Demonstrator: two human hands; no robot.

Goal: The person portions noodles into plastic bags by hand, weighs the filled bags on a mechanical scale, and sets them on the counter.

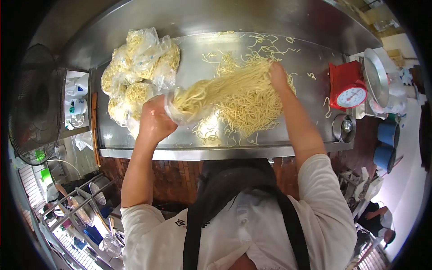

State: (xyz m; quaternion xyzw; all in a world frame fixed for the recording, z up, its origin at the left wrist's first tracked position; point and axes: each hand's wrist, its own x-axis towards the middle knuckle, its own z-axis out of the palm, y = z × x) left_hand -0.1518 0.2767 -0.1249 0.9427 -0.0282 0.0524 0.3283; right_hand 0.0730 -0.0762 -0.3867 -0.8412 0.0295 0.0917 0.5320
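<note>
My left hand (157,118) is closed on the edge of a clear plastic bag (173,108), whose mouth faces right. Stretched between my hands is a long bundle of pale yellow noodles (225,86), its left end in the bag's mouth. My right hand (279,76) is closed around the other end of that bundle, above the loose noodle pile (252,114) on the steel worktop (310,130). To the left, near my left hand, lies a heap of filled noodle bags (139,63).
A red dial scale (347,85) with a metal pan (376,77) stands at the right. Near it, at the front right corner, is a round steel bowl (344,128). A fan (35,103) is at far left. Two other people are in the background, lower left and lower right.
</note>
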